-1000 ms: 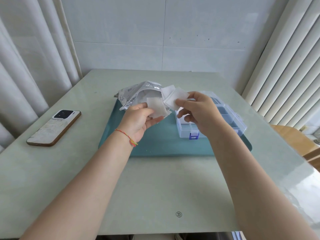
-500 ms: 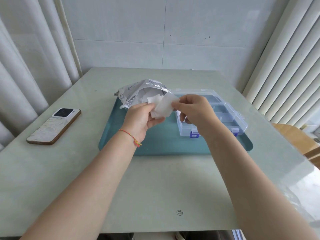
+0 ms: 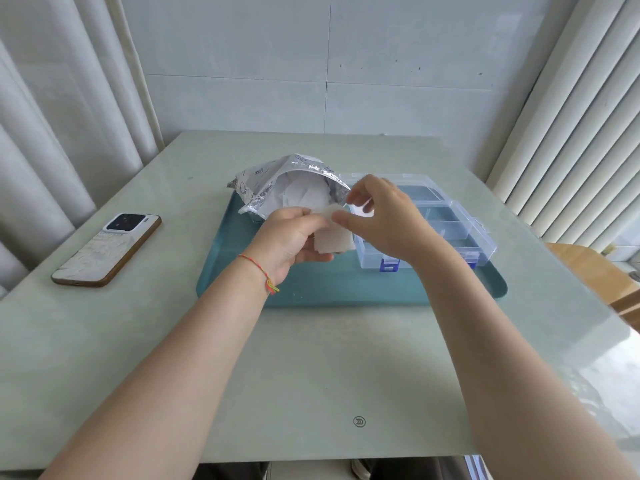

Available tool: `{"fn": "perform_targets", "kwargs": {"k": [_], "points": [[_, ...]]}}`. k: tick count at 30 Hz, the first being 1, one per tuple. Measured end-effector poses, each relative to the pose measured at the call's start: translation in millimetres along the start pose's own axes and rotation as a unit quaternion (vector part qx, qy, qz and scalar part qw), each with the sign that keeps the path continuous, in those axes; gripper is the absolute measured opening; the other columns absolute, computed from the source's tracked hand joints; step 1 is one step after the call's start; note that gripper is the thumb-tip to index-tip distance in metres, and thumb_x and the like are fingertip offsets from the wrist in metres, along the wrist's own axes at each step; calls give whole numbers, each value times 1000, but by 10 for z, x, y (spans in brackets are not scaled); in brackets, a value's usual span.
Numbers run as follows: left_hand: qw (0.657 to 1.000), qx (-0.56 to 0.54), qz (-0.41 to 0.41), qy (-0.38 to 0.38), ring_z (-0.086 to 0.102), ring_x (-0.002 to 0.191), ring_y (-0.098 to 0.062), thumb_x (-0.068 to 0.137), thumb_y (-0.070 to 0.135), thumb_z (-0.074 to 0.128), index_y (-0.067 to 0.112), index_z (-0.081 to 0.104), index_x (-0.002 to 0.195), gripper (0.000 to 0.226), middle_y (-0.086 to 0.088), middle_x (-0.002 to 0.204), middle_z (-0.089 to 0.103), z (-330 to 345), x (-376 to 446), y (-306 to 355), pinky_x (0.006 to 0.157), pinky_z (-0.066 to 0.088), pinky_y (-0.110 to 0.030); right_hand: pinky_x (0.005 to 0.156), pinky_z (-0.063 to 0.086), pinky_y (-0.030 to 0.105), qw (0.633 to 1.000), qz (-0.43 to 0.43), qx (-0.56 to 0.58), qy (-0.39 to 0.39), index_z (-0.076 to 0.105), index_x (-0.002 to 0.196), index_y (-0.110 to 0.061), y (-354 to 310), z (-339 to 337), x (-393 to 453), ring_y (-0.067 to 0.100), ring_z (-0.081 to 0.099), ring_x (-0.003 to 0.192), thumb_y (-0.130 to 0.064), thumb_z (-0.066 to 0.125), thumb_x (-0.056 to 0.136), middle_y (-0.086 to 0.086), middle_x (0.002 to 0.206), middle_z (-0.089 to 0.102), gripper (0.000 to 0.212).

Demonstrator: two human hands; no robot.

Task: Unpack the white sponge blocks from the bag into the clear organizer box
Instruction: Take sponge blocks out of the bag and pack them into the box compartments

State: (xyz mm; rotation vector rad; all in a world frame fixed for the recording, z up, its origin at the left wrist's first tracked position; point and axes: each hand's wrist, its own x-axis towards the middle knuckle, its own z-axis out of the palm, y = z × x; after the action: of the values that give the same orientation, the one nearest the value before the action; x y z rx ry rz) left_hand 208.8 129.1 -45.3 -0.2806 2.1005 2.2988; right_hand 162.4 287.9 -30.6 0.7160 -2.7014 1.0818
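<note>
Both hands (image 3: 294, 237) — on sponge blocks (image 3: 330, 242)

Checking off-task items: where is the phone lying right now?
In the head view the phone lies face down on the table at the left, apart from the teal tray and left of the left hand.

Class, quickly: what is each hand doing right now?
Left hand: grips white sponge blocks.
Right hand: thumb and forefinger pinch the top of the same blocks; other fingers loosely raised.
</note>
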Motion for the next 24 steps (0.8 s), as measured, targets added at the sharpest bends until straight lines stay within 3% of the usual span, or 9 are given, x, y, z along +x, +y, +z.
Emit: {"fn": "perform_targets", "kwargs": {"k": [2,5,9,12,15,19,24], "points": [[1000,-10,0,8,71,70,-30,92,6,57,3,63,100,10,-19,90,69,-13,7,-2,53,56,-29,89,38,12,998,-32,20,-45,53,119,-22,-39,6,-48,8,48,105,-43,82,72,-6,116,53,60],[998,-61,-3,-32,72,80,-24,92,9,49,9,68,102,21,-12,92,71,-13,-10,33,54,54,-28,104,39,36,993,-60,-32,-99,43,136,-28,-89,60,-83,9,46,116,-48,86,61,-13,124,47,88],[979,-157,-33,-127,70,79,-17,92,5,40,16,67,94,29,-3,86,67,14,-50,56,58,52,-26,95,46,45,993,-83,-28,-77,52,120,-25,-146,145,-84,13,51,107,-51,81,63,-13,112,51,69],[973,-187,-71,-118,61,70,-14,88,5,49,19,63,88,20,-1,81,59,22,-35,23,60,49,-25,100,38,39,992,-82,-68,-72,49,129,-27,-181,144,-105,15,46,114,-51,84,63,-8,122,49,79],[979,-157,-74,-106,52,62,-13,87,4,51,17,58,79,16,-1,73,52,21,-18,-9,61,40,-25,100,33,38,989,-101,-83,-71,41,139,-33,-216,133,-137,13,40,122,-49,86,63,-11,132,43,90],[980,-131,-63,-139,53,71,-13,79,8,59,19,59,81,11,0,76,54,8,-4,-30,64,38,-25,96,36,42,986,-121,-103,-58,56,120,-28,-200,200,-126,10,38,109,-52,83,64,-9,118,47,67],[982,-113,-36,-145,44,63,-9,91,3,51,19,56,75,22,4,67,47,20,-18,-37,51,38,-17,99,31,36,982,-114,-137,-66,49,131,-30,-195,177,-116,13,37,119,-58,84,58,-8,127,43,86]]}}
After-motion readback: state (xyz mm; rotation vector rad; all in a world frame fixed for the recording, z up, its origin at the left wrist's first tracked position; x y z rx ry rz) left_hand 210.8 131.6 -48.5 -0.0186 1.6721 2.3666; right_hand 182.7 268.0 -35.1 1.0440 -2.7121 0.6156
